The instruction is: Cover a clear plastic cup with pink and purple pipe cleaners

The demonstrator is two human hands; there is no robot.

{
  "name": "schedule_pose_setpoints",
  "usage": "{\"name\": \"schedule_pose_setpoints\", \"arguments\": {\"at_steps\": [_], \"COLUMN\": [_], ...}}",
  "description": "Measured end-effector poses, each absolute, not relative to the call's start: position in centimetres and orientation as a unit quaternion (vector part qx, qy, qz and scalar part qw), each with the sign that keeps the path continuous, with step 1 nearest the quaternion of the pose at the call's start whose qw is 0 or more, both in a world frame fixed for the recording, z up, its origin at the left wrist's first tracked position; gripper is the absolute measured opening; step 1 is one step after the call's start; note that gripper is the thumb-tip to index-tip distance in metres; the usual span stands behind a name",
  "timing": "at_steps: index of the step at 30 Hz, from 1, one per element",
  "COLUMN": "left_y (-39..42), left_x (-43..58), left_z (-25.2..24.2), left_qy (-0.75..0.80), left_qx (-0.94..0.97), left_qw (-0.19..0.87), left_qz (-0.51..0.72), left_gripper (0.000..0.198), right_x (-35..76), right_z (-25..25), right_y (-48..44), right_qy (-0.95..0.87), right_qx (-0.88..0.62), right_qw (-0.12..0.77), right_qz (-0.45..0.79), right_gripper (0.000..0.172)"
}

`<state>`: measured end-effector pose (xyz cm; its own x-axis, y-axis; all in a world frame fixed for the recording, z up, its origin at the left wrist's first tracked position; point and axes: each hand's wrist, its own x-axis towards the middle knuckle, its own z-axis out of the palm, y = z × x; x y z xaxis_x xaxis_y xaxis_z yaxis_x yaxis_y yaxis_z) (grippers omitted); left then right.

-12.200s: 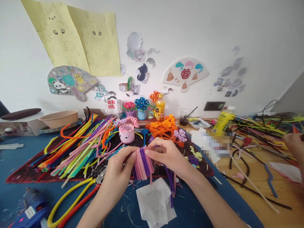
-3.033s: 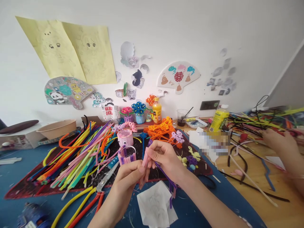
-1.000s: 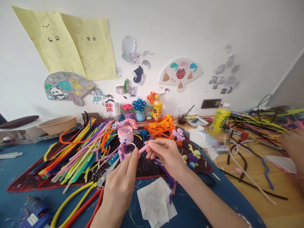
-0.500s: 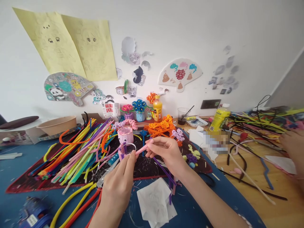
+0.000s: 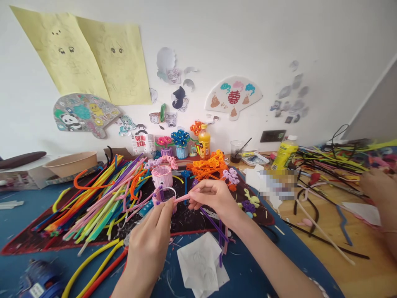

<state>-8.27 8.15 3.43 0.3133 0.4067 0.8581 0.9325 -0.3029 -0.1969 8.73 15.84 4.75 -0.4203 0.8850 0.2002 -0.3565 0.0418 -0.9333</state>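
My left hand (image 5: 151, 238) is closed, pinching one end of a pink pipe cleaner (image 5: 181, 198). A thin whitish hoop (image 5: 169, 189) with purple and pink pieces on it rises just behind those fingertips; whether the fingers grip it too I cannot tell. At the other end of the pink pipe cleaner, my right hand (image 5: 214, 200) pinches it between thumb and fingers, so it spans the short gap almost level. Behind the hoop stands a pink cup (image 5: 162, 176) covered in pipe cleaner, with small eyes. Purple pipe cleaners (image 5: 220, 236) hang below my right hand.
Loose coloured pipe cleaners (image 5: 102, 203) cover the dark board's left side; orange pipe-cleaner flowers (image 5: 211, 165) lie behind my right hand. White paper (image 5: 200, 260) lies in front. A blue device (image 5: 40, 281) sits lower left. Another person's hand (image 5: 376, 190) is at right, past a yellow-labelled bottle (image 5: 284, 153).
My right hand has lowered slightly and come closer to my left hand. The pink pipe cleaner, slanting up before, now lies flatter. The whole view has shifted slightly.
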Motion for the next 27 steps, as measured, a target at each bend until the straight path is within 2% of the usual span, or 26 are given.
{"name": "schedule_pose_setpoints", "arguments": {"at_steps": [4,9,12,16,20,23,27], "left_y": [8.4,8.4,8.4,8.4,8.5,8.5,8.4], "left_x": [-8.1,-8.2,-8.2,-8.0,-8.1,-8.4,-8.7], "left_z": [4.1,4.9,5.4,5.6,5.4,5.5,5.9], "left_qy": [-0.524,-0.594,-0.578,-0.571,-0.589,-0.589,-0.576], "left_qx": [-0.685,-0.608,-0.552,-0.533,-0.535,-0.53,-0.543], "left_qw": [0.258,-0.109,-0.235,-0.275,-0.259,-0.256,-0.282], "left_qz": [-0.435,-0.515,-0.553,-0.56,-0.548,-0.554,-0.542], "left_gripper": [0.015,0.022,0.028,0.031,0.032,0.032,0.032], "right_x": [9.0,9.1,9.2,9.6,9.8,9.9,10.3], "right_z": [4.5,4.4,4.7,4.7,4.5,4.7,5.0], "right_y": [16.3,16.5,16.4,16.3,16.1,16.2,16.5], "right_qy": [-0.54,-0.54,-0.566,-0.64,-0.683,-0.693,-0.688], "right_qx": [-0.254,-0.245,-0.259,-0.289,-0.308,-0.291,-0.257], "right_qw": [0.469,0.451,0.43,0.408,0.401,0.369,0.338], "right_qz": [0.651,0.667,0.654,0.583,0.527,0.546,0.589], "right_gripper": [0.031,0.034,0.037,0.031,0.027,0.033,0.051]}}
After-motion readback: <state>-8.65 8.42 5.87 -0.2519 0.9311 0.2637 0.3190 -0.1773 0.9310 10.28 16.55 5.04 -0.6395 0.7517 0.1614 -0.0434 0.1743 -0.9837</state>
